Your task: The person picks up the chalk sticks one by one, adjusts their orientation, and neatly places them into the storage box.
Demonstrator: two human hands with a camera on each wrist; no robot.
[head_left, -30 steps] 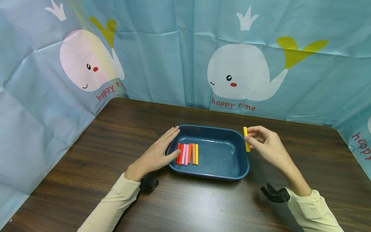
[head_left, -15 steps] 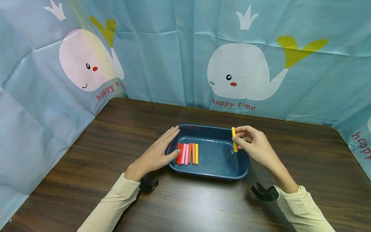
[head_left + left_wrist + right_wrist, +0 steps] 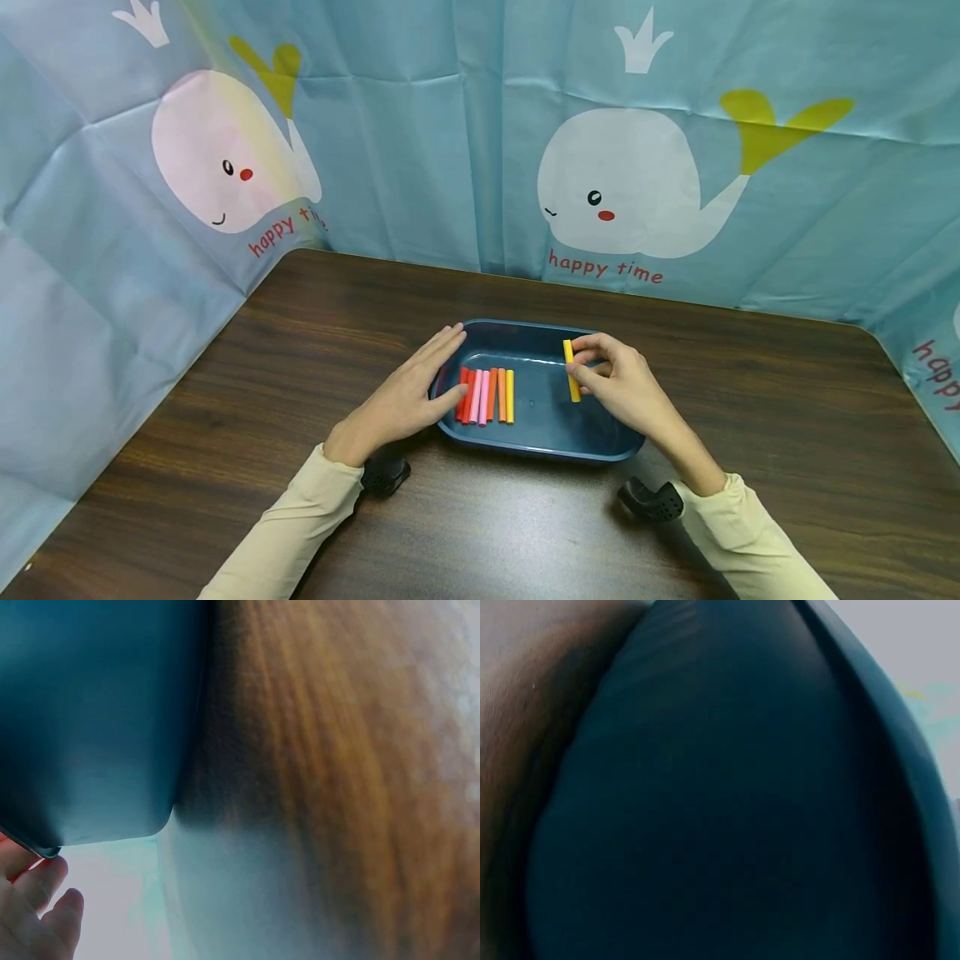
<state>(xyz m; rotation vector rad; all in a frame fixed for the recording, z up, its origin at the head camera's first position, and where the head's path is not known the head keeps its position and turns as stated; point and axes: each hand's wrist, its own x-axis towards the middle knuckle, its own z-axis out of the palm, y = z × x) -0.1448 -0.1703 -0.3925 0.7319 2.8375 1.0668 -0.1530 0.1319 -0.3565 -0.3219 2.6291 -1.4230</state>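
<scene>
In the head view my right hand (image 3: 626, 385) pinches a yellow crayon-like stick (image 3: 572, 372) between thumb and fingers. The stick stands nearly upright in the picture, over the right half of a dark blue plastic tray (image 3: 536, 450). My left hand (image 3: 405, 396) lies with straight fingers on the tray's left rim, the thumb reaching over the inside. Beside that thumb, a row of similar sticks lies in the tray: red (image 3: 467, 398), pink (image 3: 482, 398), orange (image 3: 502, 395) and yellow (image 3: 510, 397). The left wrist view shows some fingertips (image 3: 60, 919) at the tray's outer wall (image 3: 105, 750).
The tray stands on a dark wood-grain table (image 3: 300, 367). A light blue curtain (image 3: 420, 167) with printed whales hangs along the table's back and left side. A black wrist device (image 3: 651, 500) sits under the right wrist. Tray wall (image 3: 727, 787) fills most of the right wrist view.
My right hand has moved left with the yellow stick, from outside the tray's right rim to above its inside. The left hand and the row of sticks stay in place.
</scene>
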